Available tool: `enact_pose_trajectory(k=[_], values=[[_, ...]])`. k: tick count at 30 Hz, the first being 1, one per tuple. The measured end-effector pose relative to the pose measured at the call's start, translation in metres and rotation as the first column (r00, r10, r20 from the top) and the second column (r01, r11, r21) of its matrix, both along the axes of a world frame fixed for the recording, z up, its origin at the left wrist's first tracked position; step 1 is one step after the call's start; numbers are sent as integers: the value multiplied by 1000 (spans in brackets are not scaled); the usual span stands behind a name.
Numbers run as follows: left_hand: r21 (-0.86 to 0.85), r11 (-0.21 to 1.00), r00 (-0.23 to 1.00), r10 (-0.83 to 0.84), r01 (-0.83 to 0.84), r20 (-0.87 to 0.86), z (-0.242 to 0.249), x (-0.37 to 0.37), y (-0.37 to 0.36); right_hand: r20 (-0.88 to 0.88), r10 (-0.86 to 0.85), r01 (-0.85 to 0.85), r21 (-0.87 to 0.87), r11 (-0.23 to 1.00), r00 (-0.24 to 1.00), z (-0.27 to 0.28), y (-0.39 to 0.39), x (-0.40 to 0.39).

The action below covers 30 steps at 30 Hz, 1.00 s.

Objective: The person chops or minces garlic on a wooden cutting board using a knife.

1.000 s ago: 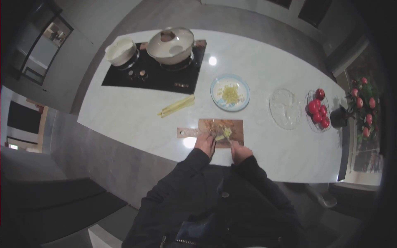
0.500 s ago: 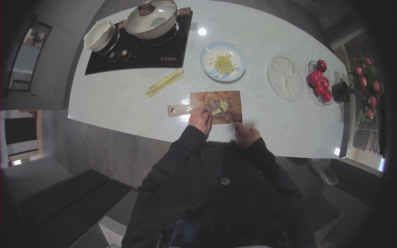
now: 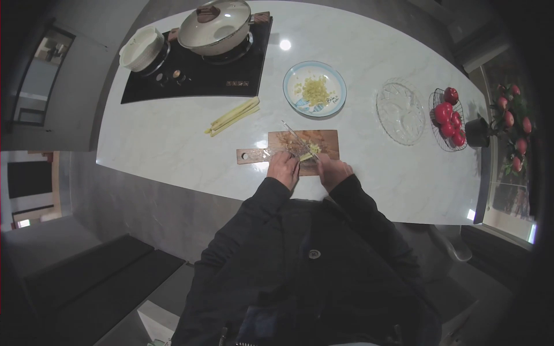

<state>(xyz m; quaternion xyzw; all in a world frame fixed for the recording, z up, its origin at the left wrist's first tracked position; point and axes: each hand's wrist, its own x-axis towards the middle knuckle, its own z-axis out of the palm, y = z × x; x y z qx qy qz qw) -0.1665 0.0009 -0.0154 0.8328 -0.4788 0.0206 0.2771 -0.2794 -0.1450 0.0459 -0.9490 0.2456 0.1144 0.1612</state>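
Left hand [image 3: 284,167] presses pale yellow-green stalk pieces [image 3: 307,153] onto the brown wooden cutting board [image 3: 323,140]. Right hand [image 3: 332,170] grips a thin knife [image 3: 297,138] angled across them. Beyond, on the white marble counter [image 3: 173,150]: long pale stalks [image 3: 233,116], blue-rimmed plate of chopped bits [image 3: 314,89].

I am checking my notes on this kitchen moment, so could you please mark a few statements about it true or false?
1. Both hands, left hand and right hand, are at the cutting board. True.
2. The plate is bare. False: it holds chopped yellow bits.
3. The right hand holds a knife. True.
4. The pot has no lid. False: a lid covers it.
5. The long stalks lie on the board. False: on the counter beside it.
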Motion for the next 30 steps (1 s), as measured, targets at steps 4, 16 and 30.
enact_pose_trajectory(k=[4,16,30], values=[[-17,1000,1000,-3,3,4,0,0,-1,-37,-78,82,125,989,996,24,-1,-19],[-38,999,1000,-26,27,7,-6,2,-1,75,-8,14,-77,997,997,-2,5,-63],[-3,1000,1000,24,-24,14,6,-1,5,-3,-32,32,12,999,999,11,0,-19]])
